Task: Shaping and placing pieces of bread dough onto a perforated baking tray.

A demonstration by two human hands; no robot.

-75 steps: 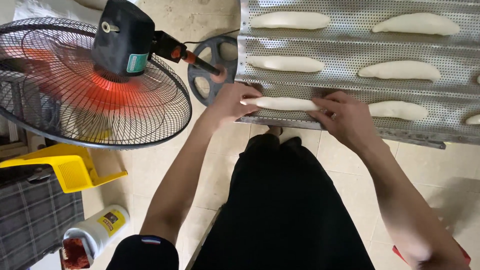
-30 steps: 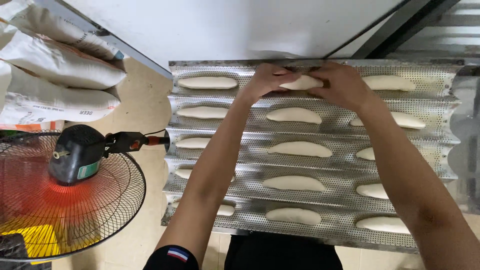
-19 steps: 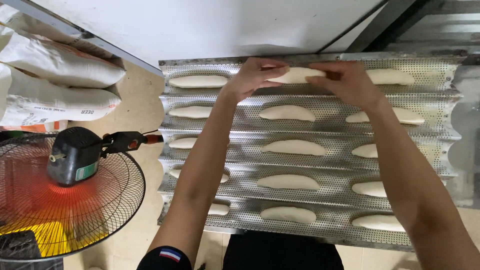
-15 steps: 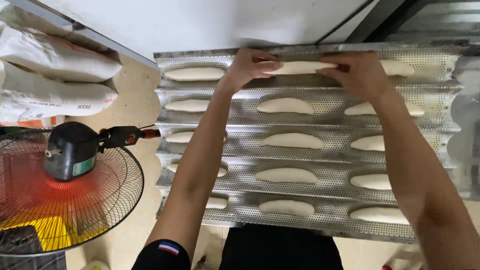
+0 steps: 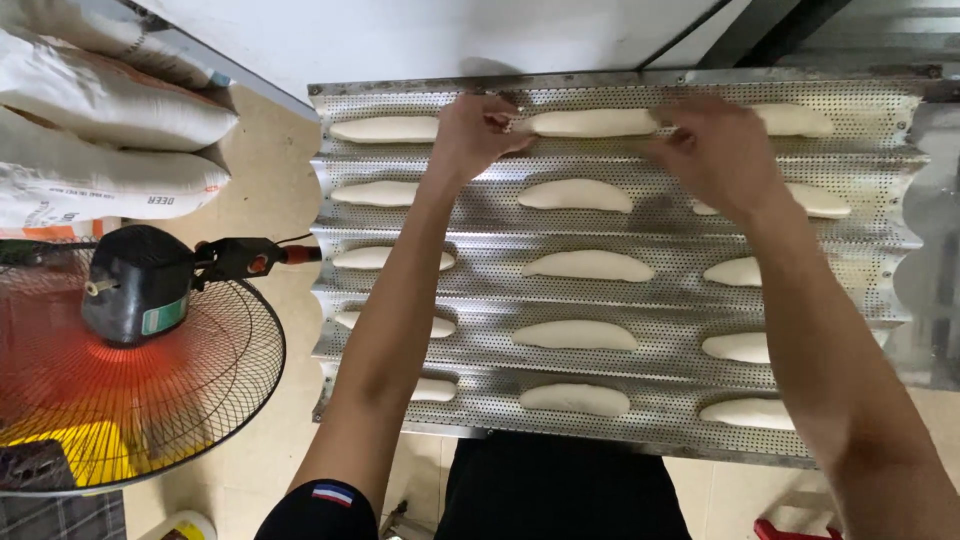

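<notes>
Head view: we grip both ends of dough piece (image 5: 592,122), left hand (image 5: 478,132), right hand (image 5: 715,150), laying it in far groove of perforated tray (image 5: 660,290). Next we'd likely release, straighten.

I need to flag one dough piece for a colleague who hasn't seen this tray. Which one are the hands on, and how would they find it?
Find the perforated metal tray with wavy channels. In its farthest channel, take the middle dough piece. Unlike the others, the left hand and right hand touch its two ends.
</notes>
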